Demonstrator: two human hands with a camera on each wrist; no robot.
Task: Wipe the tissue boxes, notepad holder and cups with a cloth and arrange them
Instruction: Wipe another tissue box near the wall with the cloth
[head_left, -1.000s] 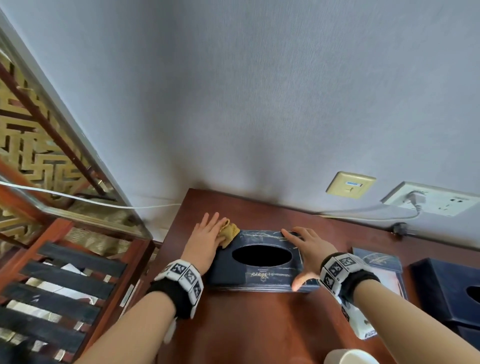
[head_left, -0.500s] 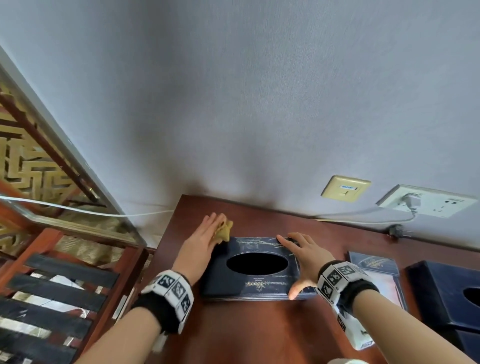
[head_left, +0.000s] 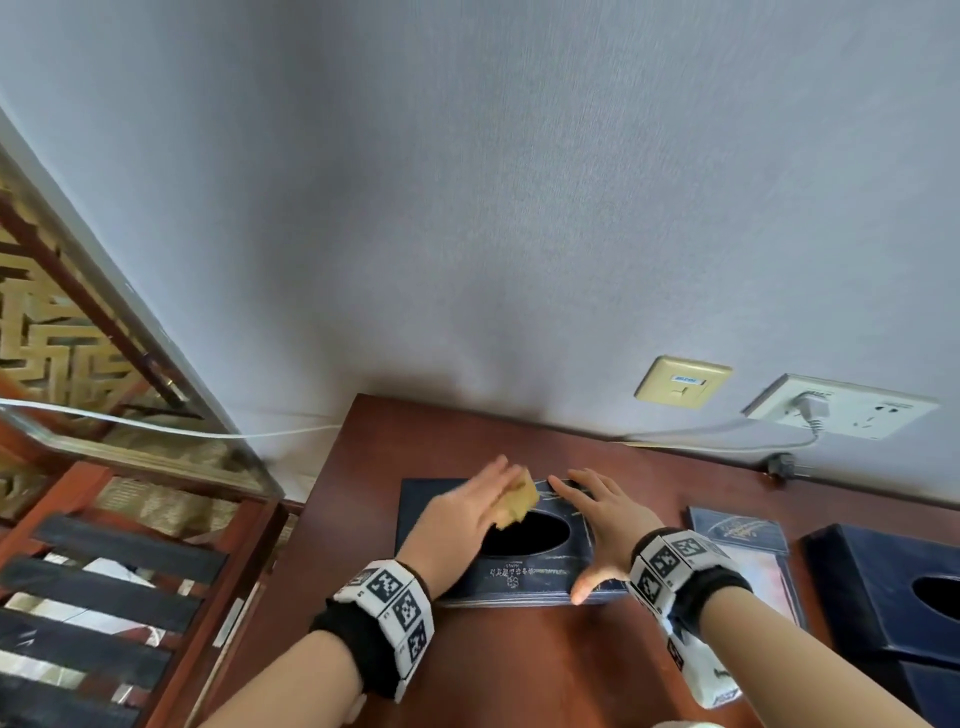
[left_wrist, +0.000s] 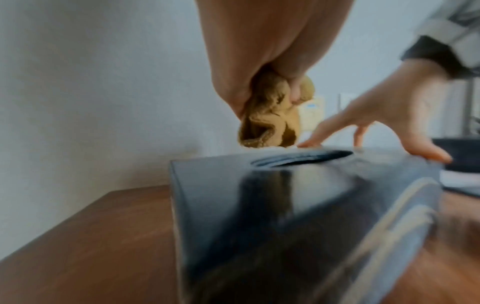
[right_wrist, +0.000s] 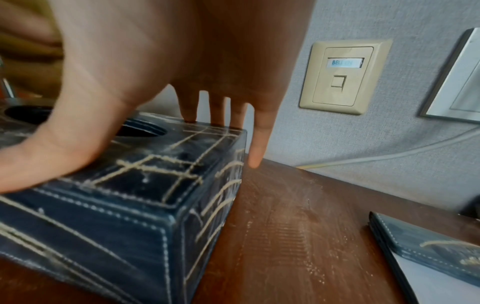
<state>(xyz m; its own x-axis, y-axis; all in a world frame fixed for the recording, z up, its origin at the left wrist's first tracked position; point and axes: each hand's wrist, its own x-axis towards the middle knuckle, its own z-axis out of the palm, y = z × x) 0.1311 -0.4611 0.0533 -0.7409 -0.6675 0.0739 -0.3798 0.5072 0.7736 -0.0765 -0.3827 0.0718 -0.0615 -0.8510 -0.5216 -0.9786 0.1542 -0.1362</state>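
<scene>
The left hand (head_left: 464, 512) is over the top of the dark blue tissue box (head_left: 511, 577), its fingers (left_wrist: 294, 90) curled round a bunched mustard-yellow cloth (head_left: 514, 503) that hangs just above the back edge of the oval opening (the wrist view shows the cloth crumpled in the palm, its lower folds at or just over the lid; contact cannot be told). The right hand (head_left: 597, 525) lies flat on the right end of the box, its fingers (right_wrist: 217, 109) straight and slightly spread with tips on the lid, the little finger hanging past the far edge and the thumb pressed on the near top edge.

The box sits near the left end of the reddish wooden bench (head_left: 545, 660), close to the grey wall. It is leather-look, with pale stitching and gold line patterns. To its right lies a flat notepad holder (head_left: 737, 535) in the same blue, and farther right another tissue box (head_left: 893, 587).
</scene>
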